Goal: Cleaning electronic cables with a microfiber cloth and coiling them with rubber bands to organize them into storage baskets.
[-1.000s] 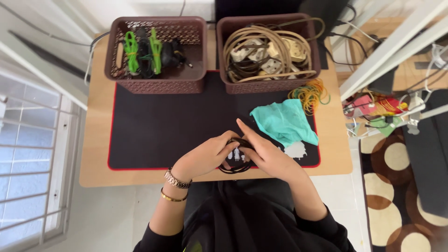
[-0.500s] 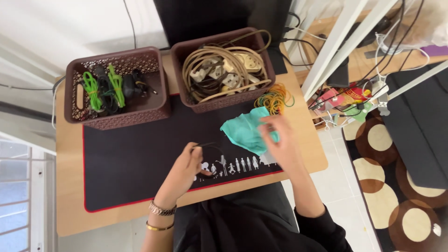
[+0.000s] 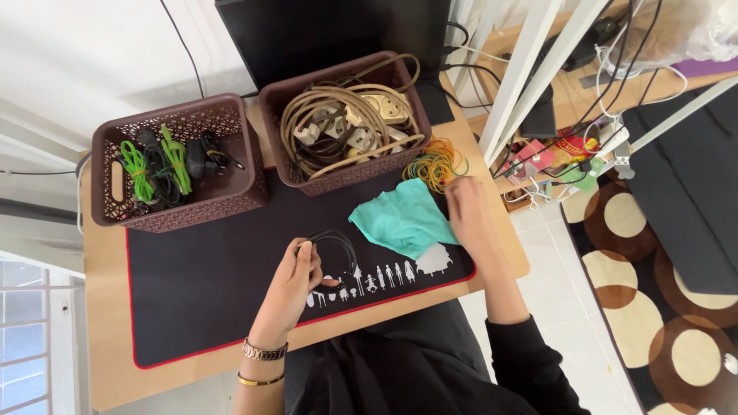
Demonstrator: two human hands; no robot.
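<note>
Hands now apart: left hand [image 3: 296, 280] grips black cable coil [image 3: 332, 250], right hand [image 3: 467, 206] reached rubber bands [image 3: 434, 164].

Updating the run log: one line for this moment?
left hand: holds coiled cable | right hand: at rubber bands | cloth between

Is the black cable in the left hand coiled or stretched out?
Coiled: the black cable forms a round loop on the mat, pinched by the left hand.

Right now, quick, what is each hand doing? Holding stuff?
Left hand: closed, holding the coiled black cable on the mat.
Right hand: reaching at the rubber bands; fingers partly curled, grip cannot be told.
</note>
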